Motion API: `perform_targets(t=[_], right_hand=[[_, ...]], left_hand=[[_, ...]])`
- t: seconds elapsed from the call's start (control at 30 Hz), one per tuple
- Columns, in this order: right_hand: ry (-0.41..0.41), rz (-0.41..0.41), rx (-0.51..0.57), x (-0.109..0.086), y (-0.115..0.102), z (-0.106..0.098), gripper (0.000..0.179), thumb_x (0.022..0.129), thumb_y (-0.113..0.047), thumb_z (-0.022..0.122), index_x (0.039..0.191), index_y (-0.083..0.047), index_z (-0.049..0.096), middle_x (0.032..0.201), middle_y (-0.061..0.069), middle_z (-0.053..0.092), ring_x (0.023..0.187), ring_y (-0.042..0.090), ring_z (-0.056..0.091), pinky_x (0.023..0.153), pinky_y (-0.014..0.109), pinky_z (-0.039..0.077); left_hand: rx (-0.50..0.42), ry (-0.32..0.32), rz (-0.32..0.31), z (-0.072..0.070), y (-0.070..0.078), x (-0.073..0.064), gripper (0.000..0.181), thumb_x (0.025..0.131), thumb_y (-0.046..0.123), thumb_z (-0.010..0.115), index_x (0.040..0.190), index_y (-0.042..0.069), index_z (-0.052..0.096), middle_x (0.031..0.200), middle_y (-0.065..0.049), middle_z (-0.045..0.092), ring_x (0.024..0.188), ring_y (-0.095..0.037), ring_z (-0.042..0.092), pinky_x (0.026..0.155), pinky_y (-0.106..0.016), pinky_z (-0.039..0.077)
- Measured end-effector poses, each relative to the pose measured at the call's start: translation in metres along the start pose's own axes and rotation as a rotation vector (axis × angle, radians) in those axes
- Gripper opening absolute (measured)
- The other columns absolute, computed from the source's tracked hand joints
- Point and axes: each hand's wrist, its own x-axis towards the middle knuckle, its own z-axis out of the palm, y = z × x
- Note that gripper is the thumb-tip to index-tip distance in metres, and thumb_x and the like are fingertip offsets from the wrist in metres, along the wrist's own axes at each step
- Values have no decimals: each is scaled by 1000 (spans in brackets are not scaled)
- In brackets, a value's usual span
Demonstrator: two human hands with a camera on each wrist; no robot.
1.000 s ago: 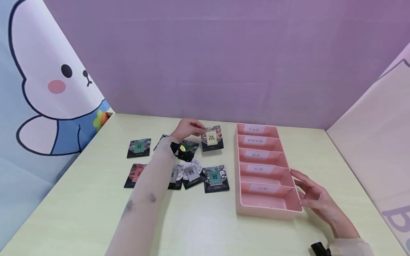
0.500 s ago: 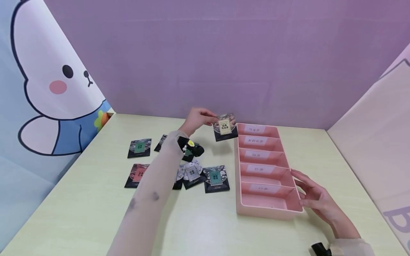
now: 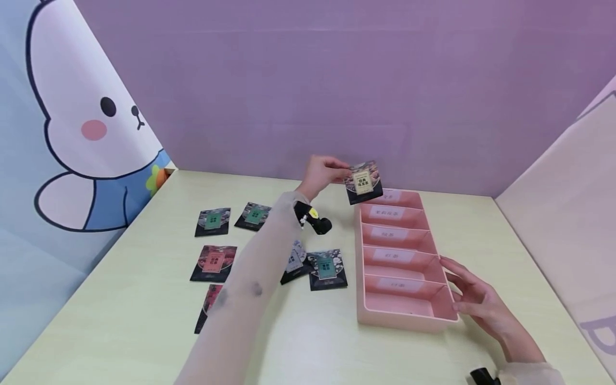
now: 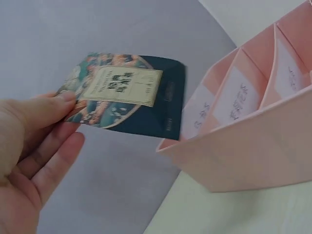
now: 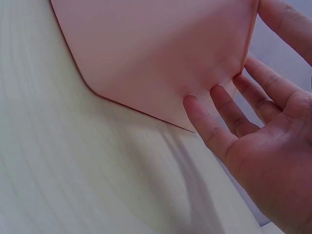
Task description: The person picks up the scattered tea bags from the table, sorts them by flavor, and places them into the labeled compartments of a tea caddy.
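My left hand (image 3: pixel 323 175) pinches a dark tea sachet (image 3: pixel 363 183) with a cream label by its left edge, thumb on top. It is held in the air at the far left corner of a pink divided box (image 3: pixel 408 322). In the left wrist view the sachet (image 4: pixel 124 95) is tilted, its dark end beside the box's corner. Handwritten labels stick to the dividers; the sachet partly covers the farthest one. My right hand (image 3: pixel 483 313) touches the box's right side near its front corner. The right wrist view shows those fingers (image 5: pixel 207 122) extended against the pink wall.
Several sachets lie left of the box: green-labelled ones (image 3: pixel 213 221) at the back, red-labelled ones (image 3: pixel 214 263) at the left, a grey-labelled one (image 3: pixel 295 262) partly behind my sleeve, and a teal-labelled one (image 3: pixel 327 269) nearest the box. A purple backdrop (image 3: pixel 289 96) stands behind the table.
My left hand has lifted the cream-labelled sachet off the tabletop area and carried it right, to the box's far end. My right hand stays at the box.
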Motion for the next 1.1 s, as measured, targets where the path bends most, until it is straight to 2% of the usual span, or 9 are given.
perform_targets(t=[0.2, 0.37, 0.5, 0.73, 0.9, 1.0, 1.1], right_hand=[[-4, -1, 4, 0, 1, -2, 74, 82, 35, 42, 147, 21, 11, 163, 14, 19, 144, 26, 33, 111, 30, 34], [-13, -1, 1, 1, 1, -4, 74, 82, 34, 42, 147, 21, 10, 163, 15, 18, 144, 26, 32, 111, 30, 34], [-13, 3, -3, 3, 0, -6, 74, 82, 34, 43, 147, 21, 10, 163, 15, 19, 144, 26, 32, 111, 30, 34], [-9, 24, 3, 0, 0, -8, 75, 83, 35, 41, 149, 17, 11, 164, 11, 19, 143, 24, 35, 108, 30, 39], [-8, 30, -8, 1, -1, -7, 75, 83, 34, 41, 149, 17, 10, 164, 11, 18, 144, 23, 34, 109, 30, 38], [9, 52, -11, 0, -2, -5, 75, 84, 33, 42, 150, 16, 11, 164, 9, 19, 142, 22, 36, 107, 30, 40], [27, 74, -9, 0, -3, -4, 76, 84, 32, 42, 151, 14, 12, 164, 7, 20, 141, 20, 38, 105, 30, 42]], left_hand=[[34, 82, 76, 18, -5, 4, 16, 84, 1, 78, 99, -5, 76, 93, -16, 75, 78, -20, 73, 69, -27, 58], [116, 111, 134, 31, -4, 4, 13, 86, 6, 78, 98, -1, 77, 93, -13, 75, 80, -19, 71, 69, -24, 57], [174, 117, 165, 42, -5, 1, 9, 88, 9, 77, 95, 5, 79, 90, -6, 75, 77, -14, 69, 70, -24, 55], [277, 42, 252, 54, -18, -5, 7, 90, 9, 74, 95, 7, 79, 91, -3, 75, 79, -9, 68, 70, -20, 54], [340, -20, 230, 53, -30, -10, 9, 93, 11, 71, 97, 9, 79, 94, -1, 73, 84, -9, 67, 75, -20, 53], [462, -82, 246, 53, -36, -13, 10, 94, 15, 70, 98, 11, 79, 97, 1, 73, 89, -9, 66, 76, -18, 52], [655, -145, 359, 53, -38, -14, 11, 94, 15, 71, 100, 11, 79, 101, 0, 74, 93, -11, 67, 81, -17, 50]])
